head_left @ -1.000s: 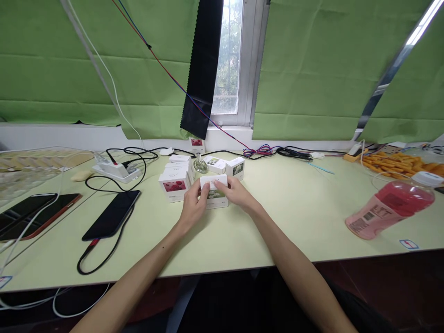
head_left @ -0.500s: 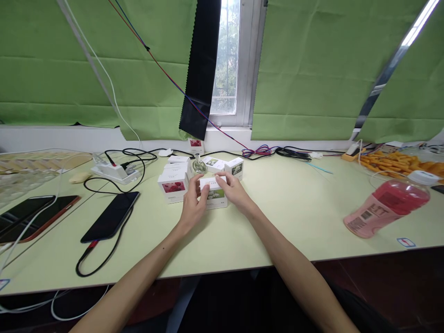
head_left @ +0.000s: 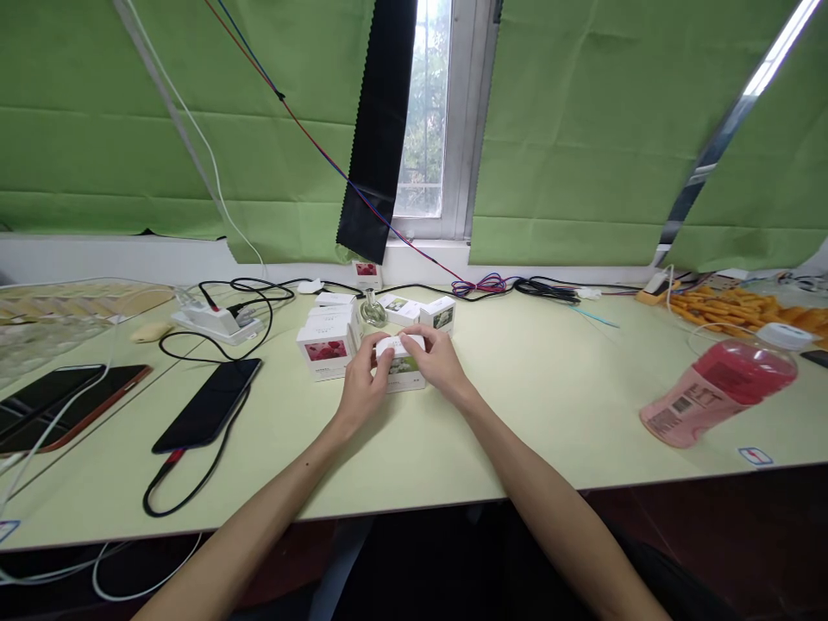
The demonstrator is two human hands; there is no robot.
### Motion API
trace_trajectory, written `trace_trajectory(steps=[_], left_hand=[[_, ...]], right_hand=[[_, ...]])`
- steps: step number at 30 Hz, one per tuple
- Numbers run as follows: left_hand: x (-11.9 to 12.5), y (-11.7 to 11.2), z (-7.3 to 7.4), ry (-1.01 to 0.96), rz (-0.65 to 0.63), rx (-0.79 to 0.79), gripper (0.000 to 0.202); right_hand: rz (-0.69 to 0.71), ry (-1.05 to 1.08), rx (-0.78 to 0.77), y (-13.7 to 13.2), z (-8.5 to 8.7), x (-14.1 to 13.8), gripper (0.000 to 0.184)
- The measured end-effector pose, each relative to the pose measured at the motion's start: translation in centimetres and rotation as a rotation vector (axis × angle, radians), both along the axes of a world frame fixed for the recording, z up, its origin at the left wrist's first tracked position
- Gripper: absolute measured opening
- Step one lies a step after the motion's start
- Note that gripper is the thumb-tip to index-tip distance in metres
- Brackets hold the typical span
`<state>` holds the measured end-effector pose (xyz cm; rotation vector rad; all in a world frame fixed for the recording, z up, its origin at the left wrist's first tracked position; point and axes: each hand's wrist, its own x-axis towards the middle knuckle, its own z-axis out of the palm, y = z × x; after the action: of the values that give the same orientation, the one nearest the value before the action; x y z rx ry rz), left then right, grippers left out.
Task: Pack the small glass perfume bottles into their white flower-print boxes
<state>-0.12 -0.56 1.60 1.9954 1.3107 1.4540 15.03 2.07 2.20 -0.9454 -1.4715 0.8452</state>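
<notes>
Between my two hands a small white box with a green flower picture (head_left: 404,379) stands on the table. My left hand (head_left: 364,384) grips its left side, the thumb against the front. On the other side my right hand (head_left: 441,364) holds the box, with its thumb on the top flap. Just left are white boxes with a red flower picture (head_left: 329,352), lined up in a row. Behind my hands stand a small clear glass bottle (head_left: 373,310), a white box lying flat (head_left: 401,308) and another green-pictured box (head_left: 439,316).
A phone (head_left: 210,405) on a cable lies to the left, near a power strip (head_left: 216,321). A tilted-looking bottle of pink drink (head_left: 715,388) stands at the right. Black cables (head_left: 547,286) run along the back, and orange pieces (head_left: 724,306) lie at the far right.
The box's top flap now looks tilted up under my thumbs, where it looked flatter before. Both hands stay on the box; the view has shifted slightly.
</notes>
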Motion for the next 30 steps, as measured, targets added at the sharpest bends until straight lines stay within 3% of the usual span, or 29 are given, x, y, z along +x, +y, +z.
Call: trace_trajectory(steps=[15,30], left_hand=[[-0.25,0.28,-0.24,-0.022,-0.038,0.009,0.028],[-0.18,0.16,0.18,-0.036,-0.068,-0.033,0.026]], right_hand=[[-0.061,-0.05,0.16,-0.53,0.03,-0.25,0.026],[-0.086,-0.077,0.15,-0.81,0.1,-0.36,0.03]])
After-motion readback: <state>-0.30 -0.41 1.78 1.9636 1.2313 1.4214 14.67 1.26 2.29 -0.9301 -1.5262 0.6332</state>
